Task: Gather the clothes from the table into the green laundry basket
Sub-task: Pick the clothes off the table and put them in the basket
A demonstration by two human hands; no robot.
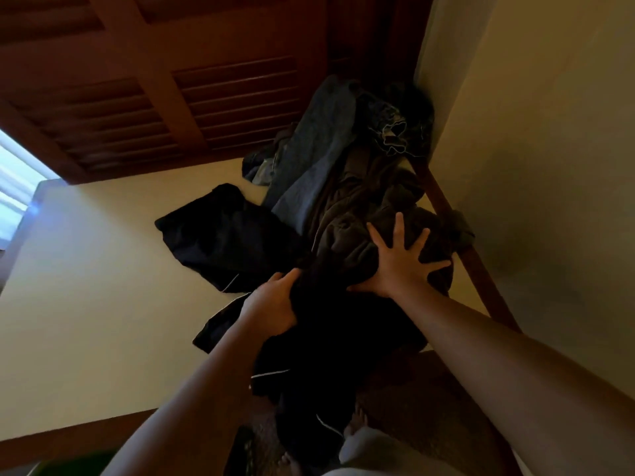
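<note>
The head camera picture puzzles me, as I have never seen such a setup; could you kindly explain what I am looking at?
There is no machine here. A person wears a wide-angle camera on the head, so the one picture looks down along their own bare arms. Below them is a cream table. Heaped towards its far right corner are blue-grey jeans and a brown garment, among other dark pieces. The left hand grips a black garment that hangs over the near edge of the table. The right hand presses flat on the brown garment with fingers spread and holds nothing. The green patch at the bottom left may be the laundry basket, but too little of it shows to be sure.
</note>
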